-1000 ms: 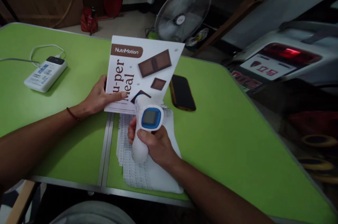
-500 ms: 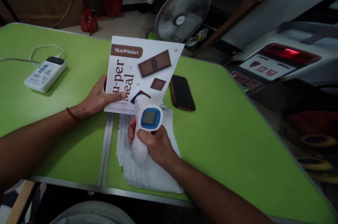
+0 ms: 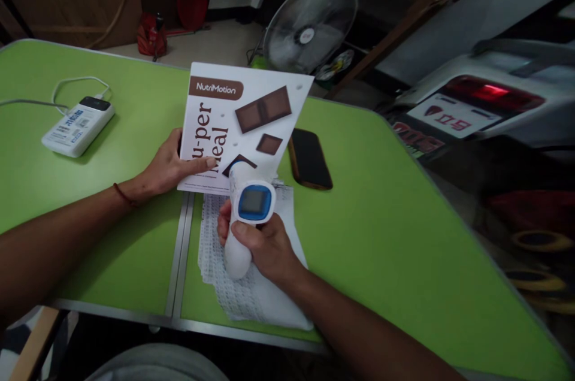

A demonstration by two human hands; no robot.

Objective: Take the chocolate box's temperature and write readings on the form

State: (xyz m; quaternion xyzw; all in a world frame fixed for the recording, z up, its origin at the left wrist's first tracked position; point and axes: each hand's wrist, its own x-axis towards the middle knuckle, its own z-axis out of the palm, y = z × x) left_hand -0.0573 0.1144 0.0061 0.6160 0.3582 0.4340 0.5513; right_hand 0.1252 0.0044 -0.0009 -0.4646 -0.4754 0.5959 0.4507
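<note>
My left hand (image 3: pixel 173 164) grips the lower left edge of a white NutriMotion box (image 3: pixel 265 93) printed with brown chocolate pieces, its thumb across the front and its fingers hidden behind. The box is held tilted up above the table. Wrapped around the handle of a white infrared thermometer (image 3: pixel 239 255) is my right hand (image 3: pixel 263 243). The thermometer's blue-framed screen faces me, and its head points at the lower part of the box. Beneath the right hand lies a stack of printed sheets (image 3: pixel 287 303).
A dark phone (image 3: pixel 311 159) lies on the green table (image 3: pixel 381 237) right of the box. At the left sits a white power bank (image 3: pixel 78 126) with a cable plugged in. Past the far edge stand a fan (image 3: pixel 309 24) and, to the right, a white scooter (image 3: pixel 507 87).
Both hands keep hold of the box and the thermometer in almost the same place. The thermometer has shifted very slightly to the left.
</note>
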